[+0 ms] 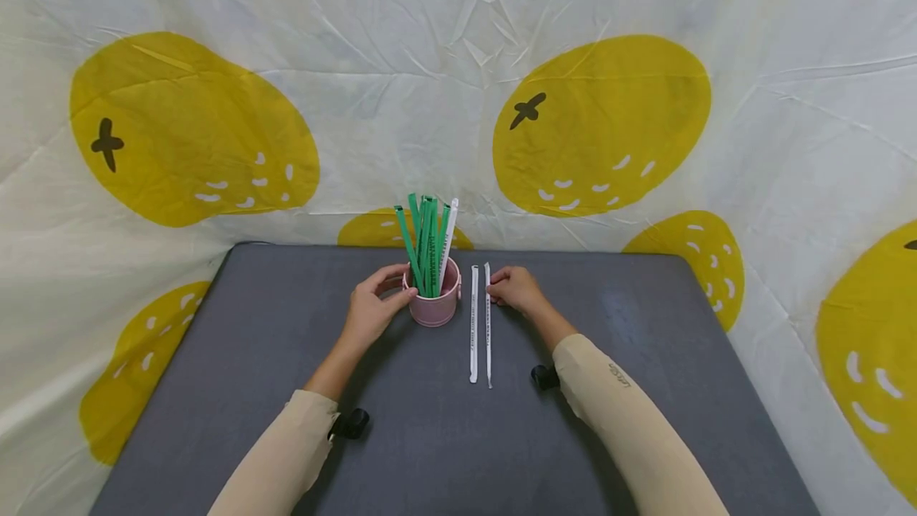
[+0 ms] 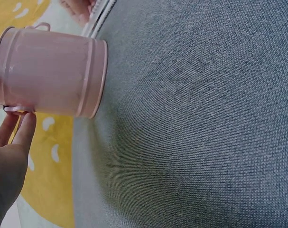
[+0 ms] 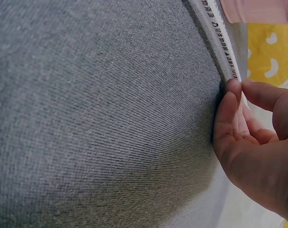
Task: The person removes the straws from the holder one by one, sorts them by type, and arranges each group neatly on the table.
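Observation:
A small pink metal bucket (image 1: 433, 313) stands upright at the far middle of the table. Several green-wrapped straws (image 1: 427, 249) and a white-wrapped straw (image 1: 448, 237) lean inside it. My left hand (image 1: 371, 305) holds the bucket's left side; in the left wrist view, thumb and fingers meet at the small side handle (image 2: 19, 109). To the right of the bucket lie two white-wrapped straws, side by side and lengthwise. My right hand (image 1: 517, 290) pinches the right-hand straw (image 1: 489, 341) near its far end, between thumb and fingers. The left-hand straw (image 1: 474, 333) lies untouched.
The dark grey table (image 1: 423, 436) ends just behind the bucket. Beyond its back edge hangs a pale cloth (image 1: 401, 126) printed with yellow fruit. A black wrist camera (image 1: 351, 424) sits on the left wrist and another camera (image 1: 544, 377) on the right.

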The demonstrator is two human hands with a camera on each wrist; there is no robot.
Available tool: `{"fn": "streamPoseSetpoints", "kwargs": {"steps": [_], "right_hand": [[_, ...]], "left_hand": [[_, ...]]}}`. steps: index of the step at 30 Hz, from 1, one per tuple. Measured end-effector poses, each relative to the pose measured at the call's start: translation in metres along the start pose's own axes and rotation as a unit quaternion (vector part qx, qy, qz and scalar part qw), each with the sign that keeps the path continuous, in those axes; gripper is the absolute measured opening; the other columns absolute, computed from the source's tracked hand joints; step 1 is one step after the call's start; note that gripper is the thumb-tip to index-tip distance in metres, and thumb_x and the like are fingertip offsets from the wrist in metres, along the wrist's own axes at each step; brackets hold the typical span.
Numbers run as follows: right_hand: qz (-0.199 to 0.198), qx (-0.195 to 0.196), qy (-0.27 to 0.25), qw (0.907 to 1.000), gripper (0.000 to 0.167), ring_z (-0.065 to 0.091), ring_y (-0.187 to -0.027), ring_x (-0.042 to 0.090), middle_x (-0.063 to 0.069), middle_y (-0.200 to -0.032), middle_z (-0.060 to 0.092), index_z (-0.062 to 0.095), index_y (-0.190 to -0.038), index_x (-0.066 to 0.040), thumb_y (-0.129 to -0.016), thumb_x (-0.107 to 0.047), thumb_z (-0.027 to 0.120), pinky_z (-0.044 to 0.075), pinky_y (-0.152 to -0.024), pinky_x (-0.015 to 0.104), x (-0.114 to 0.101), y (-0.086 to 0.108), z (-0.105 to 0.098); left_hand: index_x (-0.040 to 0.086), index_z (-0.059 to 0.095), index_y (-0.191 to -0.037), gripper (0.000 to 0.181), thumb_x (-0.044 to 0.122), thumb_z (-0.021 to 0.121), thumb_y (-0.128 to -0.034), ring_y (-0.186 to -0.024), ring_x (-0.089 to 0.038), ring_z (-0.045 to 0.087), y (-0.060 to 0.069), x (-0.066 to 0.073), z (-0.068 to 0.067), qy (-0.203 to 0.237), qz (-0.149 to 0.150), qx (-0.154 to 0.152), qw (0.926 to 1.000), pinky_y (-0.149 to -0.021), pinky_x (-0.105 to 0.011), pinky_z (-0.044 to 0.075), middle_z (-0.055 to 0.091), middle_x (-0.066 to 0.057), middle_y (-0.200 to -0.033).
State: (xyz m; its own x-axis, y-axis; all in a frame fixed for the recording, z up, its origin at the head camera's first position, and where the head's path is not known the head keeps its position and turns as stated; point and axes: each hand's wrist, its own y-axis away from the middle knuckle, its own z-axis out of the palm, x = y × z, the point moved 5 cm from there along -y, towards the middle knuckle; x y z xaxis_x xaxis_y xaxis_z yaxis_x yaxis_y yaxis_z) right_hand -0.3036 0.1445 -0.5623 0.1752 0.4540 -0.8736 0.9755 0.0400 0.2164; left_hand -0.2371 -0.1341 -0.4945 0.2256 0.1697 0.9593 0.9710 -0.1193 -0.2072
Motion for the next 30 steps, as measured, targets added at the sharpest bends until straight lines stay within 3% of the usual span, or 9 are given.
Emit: {"fn": "streamPoseSetpoints", "kwargs": {"steps": [9, 20, 30], "right_hand": [[-0.012, 0.027, 0.104, 0.9942, 0.018, 0.060, -0.059, 0.007, 0.003, -0.072, 0.071, 0.073, -0.101, 0.001, -0.087, -0.010, 0.077, 0.048, -0.054, 0.018, -0.0076, -0.0009, -0.0014], [-0.021, 0.058, 0.175, 0.9826, 0.015, 0.065, -0.075, 0.022, 0.002, -0.072, 0.070, 0.075, -0.096, -0.005, -0.084, -0.015, 0.078, 0.049, -0.065, 0.026, -0.0096, 0.0002, -0.0020], [-0.031, 0.068, 0.204, 0.9762, 0.014, 0.064, -0.078, 0.026, 0.008, -0.082, 0.071, 0.074, -0.094, -0.004, -0.080, -0.009, 0.074, 0.053, -0.070, 0.033, -0.0077, -0.0012, -0.0032]], "left_hand": [[-0.003, 0.064, -0.135, 0.048, 0.008, 0.079, -0.0911, -0.127, -0.045, 0.061, -0.0019, 0.0005, -0.0007, -0.001, -0.008, -0.002, 1.0000, -0.102, -0.042, 0.056, 0.065, -0.023, -0.136], [-0.005, 0.063, -0.135, 0.048, 0.006, 0.078, -0.0914, -0.126, -0.047, 0.061, -0.0011, -0.0008, 0.0001, 0.004, 0.000, -0.004, 1.0000, -0.105, -0.057, 0.052, 0.064, -0.026, -0.136], [-0.004, 0.063, -0.135, 0.048, 0.006, 0.079, -0.0910, -0.128, -0.046, 0.060, 0.0005, -0.0006, 0.0005, 0.006, -0.015, -0.002, 0.9999, -0.104, -0.044, 0.055, 0.064, -0.026, -0.136]]}}
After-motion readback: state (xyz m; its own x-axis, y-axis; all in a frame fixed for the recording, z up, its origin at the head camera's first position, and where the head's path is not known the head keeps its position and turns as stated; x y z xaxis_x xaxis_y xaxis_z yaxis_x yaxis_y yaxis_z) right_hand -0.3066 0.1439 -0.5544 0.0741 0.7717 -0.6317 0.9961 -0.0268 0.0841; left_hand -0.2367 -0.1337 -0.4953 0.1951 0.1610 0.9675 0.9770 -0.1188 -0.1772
